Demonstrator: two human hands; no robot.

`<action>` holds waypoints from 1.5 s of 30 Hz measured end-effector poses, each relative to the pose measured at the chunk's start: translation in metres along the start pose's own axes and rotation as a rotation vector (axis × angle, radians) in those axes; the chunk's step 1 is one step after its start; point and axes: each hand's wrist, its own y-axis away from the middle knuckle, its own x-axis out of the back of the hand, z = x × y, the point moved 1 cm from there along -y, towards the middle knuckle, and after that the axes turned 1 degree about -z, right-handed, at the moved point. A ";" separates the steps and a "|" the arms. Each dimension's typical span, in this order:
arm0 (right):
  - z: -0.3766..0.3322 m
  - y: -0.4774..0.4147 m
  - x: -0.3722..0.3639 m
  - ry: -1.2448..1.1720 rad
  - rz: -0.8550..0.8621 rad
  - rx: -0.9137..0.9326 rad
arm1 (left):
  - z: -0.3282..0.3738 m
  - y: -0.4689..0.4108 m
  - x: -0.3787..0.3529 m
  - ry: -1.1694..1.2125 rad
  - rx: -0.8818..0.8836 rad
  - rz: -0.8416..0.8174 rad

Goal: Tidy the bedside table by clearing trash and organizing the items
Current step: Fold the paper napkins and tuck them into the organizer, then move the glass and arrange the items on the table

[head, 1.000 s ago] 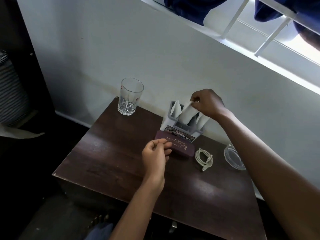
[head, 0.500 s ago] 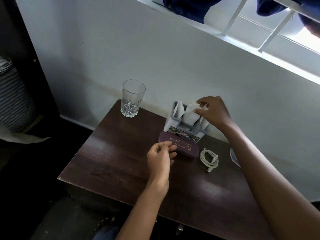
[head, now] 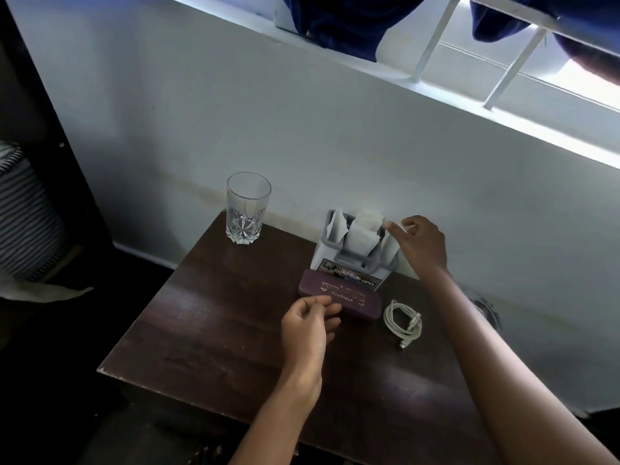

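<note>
A grey plastic holder (head: 339, 263) stands at the back of the dark wooden bedside table (head: 208, 330), stuffed with white papers (head: 364, 231). My right hand (head: 419, 245) hovers just right of the holder, fingers apart and holding nothing. A maroon spectacle case (head: 355, 298) lies in front of the holder. My left hand (head: 308, 325) rests at the case's near edge, fingers loosely curled, and I cannot make out anything in it. A coiled white cable (head: 402, 322) lies right of the case. An empty cut glass (head: 246, 208) stands at the back left.
A white wall runs right behind the table, with a barred window and dark blue cloth (head: 352, 21) above. A clear plastic lid (head: 486, 312) peeks out behind my right forearm. Striped fabric (head: 23, 209) and a dark wooden post stand at the left.
My right hand pushed a white paper down into the holder, then let go and drew back to the right with fingers spread. My left hand barely moved.
</note>
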 end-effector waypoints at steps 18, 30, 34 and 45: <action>-0.017 0.016 -0.009 0.160 0.252 0.287 | -0.002 -0.003 0.001 -0.009 0.003 0.008; -0.088 0.004 -0.052 0.448 -0.163 0.414 | 0.003 -0.003 0.003 0.027 0.027 0.004; -0.097 -0.005 -0.054 0.450 -0.152 0.344 | 0.002 -0.004 0.003 0.036 0.036 -0.002; -0.115 0.014 -0.047 0.460 0.054 0.616 | 0.010 -0.004 0.007 0.106 0.030 0.003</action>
